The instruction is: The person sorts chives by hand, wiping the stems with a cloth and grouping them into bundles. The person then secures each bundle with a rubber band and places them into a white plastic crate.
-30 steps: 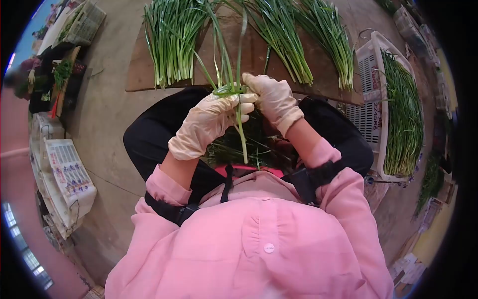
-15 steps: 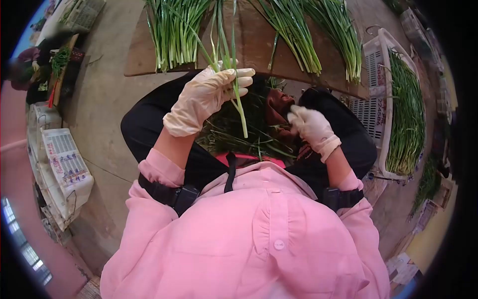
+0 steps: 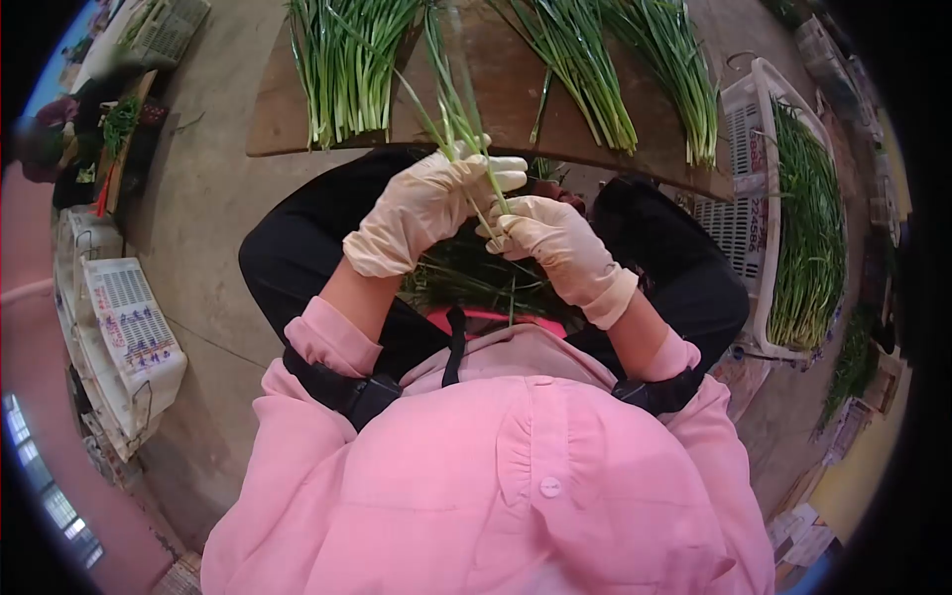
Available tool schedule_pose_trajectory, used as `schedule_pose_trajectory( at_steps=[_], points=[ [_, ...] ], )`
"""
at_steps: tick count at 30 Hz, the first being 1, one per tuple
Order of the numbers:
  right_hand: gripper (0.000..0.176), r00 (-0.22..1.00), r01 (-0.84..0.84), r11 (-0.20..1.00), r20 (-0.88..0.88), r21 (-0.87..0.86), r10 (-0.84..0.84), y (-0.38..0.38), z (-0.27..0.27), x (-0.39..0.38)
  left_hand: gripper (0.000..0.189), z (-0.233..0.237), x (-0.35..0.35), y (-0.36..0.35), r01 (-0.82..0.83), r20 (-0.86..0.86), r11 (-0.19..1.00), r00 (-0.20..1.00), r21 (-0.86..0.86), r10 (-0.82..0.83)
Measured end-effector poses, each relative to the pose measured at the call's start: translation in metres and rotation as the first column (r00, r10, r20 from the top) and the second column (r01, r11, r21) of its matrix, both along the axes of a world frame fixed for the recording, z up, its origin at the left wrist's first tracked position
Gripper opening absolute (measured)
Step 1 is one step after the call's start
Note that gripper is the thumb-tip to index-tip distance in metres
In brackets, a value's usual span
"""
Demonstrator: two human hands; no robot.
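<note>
My left hand (image 3: 421, 203), in a pale rubber glove, holds a few thin green onions (image 3: 458, 117), their leaves pointing away over the board. Closed at the lower white ends of the same stalks is my right hand (image 3: 560, 243), gloved too, with its fingertips pinched right beside my left fingers. Part of the stalks is hidden behind the fingers. Beneath both hands, a heap of loose green leaves (image 3: 481, 278) lies between my knees.
A brown wooden board (image 3: 461, 45) in front carries a green onion bunch (image 3: 352, 74) at left and two more at right. A white crate (image 3: 759, 218) full of greens stands to the right; white crates (image 3: 129, 307) stand left. Another person (image 3: 50, 149) sits far left.
My right hand has come up and left from beside my right knee to the lower ends of the green onions. My left hand has shifted slightly right and down with them.
</note>
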State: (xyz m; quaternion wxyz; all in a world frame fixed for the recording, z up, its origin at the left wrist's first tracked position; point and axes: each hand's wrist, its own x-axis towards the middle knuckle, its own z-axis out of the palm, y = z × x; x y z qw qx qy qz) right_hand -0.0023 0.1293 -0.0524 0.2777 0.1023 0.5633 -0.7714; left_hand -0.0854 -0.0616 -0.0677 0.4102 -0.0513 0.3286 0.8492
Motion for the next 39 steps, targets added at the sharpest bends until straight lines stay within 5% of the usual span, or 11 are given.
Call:
schedule_pose_trajectory(
  at_steps=[6,9,13,17,21,24,27,32,34,36,39],
  points=[
    [0.03,1.0,-0.014,1.0,0.009,0.0,0.014,-0.022,0.004,-0.006,0.044,-0.024,0.002,0.011,0.097,0.084,0.989,0.991,0.107,-0.107],
    [0.031,0.998,0.001,0.974,-0.063,0.224,0.014,-0.018,0.002,-0.004,0.041,-0.003,0.007,0.017,0.023,-0.025,0.985,0.999,-0.173,-0.028],
    [0.03,0.948,0.042,0.772,-0.269,0.634,0.169,-0.013,0.02,0.002,0.051,0.011,0.002,0.011,-0.126,-0.199,0.777,0.98,-0.617,0.001],
    [0.021,0.834,0.091,0.561,-0.371,0.823,0.408,-0.007,0.034,0.002,0.032,0.0,-0.01,0.001,-0.061,-0.214,0.894,0.976,-0.443,-0.04],
    [0.017,0.656,0.248,0.549,-0.555,0.798,0.511,-0.013,0.034,0.007,0.032,0.016,0.0,0.019,-0.255,-0.472,0.903,0.879,-0.345,0.068],
    [0.015,0.624,0.263,0.606,-0.611,0.751,0.487,-0.012,0.029,0.01,0.029,0.026,-0.001,0.022,-0.214,-0.293,0.89,0.951,-0.403,0.096],
    [0.013,0.592,0.361,0.596,-0.67,0.718,0.448,-0.014,0.032,0.006,0.03,0.02,-0.004,0.022,-0.276,-0.392,0.924,0.906,-0.265,0.158],
    [0.011,0.665,0.247,0.658,-0.618,0.711,0.419,-0.006,0.035,0.001,0.02,0.061,-0.039,0.0,-0.561,-0.71,0.775,0.67,-0.291,0.218],
    [0.009,0.669,0.233,0.635,-0.595,0.736,0.445,0.007,0.016,0.004,0.017,0.084,-0.071,-0.034,-0.675,-0.835,0.66,0.535,-0.329,0.131],
    [0.008,0.682,0.247,0.631,-0.594,0.735,0.425,0.016,0.004,0.008,0.02,0.111,-0.092,-0.068,-0.665,-0.818,0.691,0.544,-0.283,0.188],
    [0.006,0.75,0.226,0.644,-0.553,0.731,0.363,0.024,-0.001,0.009,0.021,0.114,-0.133,-0.133,-0.632,-0.773,0.527,0.63,-0.568,-0.078]
  ],
)
